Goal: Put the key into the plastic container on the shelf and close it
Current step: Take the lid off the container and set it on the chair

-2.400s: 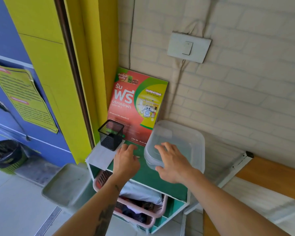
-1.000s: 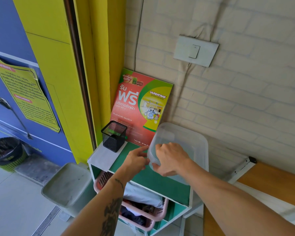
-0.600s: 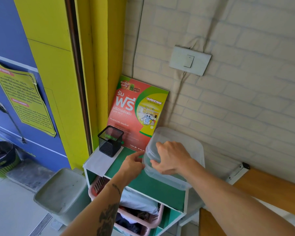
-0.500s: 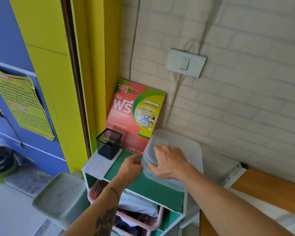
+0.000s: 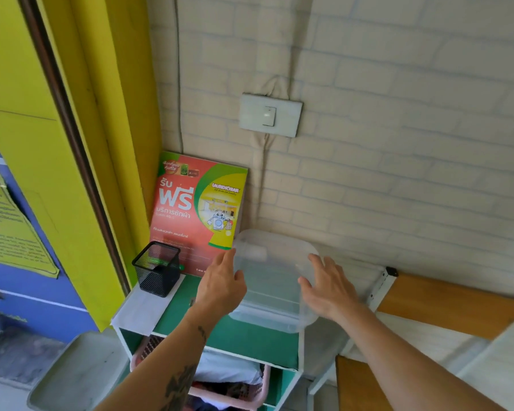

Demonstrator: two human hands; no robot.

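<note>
A clear plastic container [image 5: 272, 287] with its lid on sits on the green top of a small shelf unit [image 5: 190, 324], against the brick wall. My left hand [image 5: 221, 284] rests against the container's left side, fingers stretched out. My right hand [image 5: 328, 287] lies spread over the lid's right edge. Neither hand holds anything. I cannot make out the key, either on the shelf or through the cloudy plastic.
A black mesh pen cup [image 5: 158, 268] stands on a white sheet at the shelf's left end. A red and green laundry poster [image 5: 196, 212] leans on the wall behind. A pink basket [image 5: 235, 390] fills the lower shelf. A wooden tabletop [image 5: 445, 307] lies to the right.
My right hand left the container's front-left corner and now lies on the lid's right edge. My left hand opened its pinch and moved up against the container's left side. The lid lies flat.
</note>
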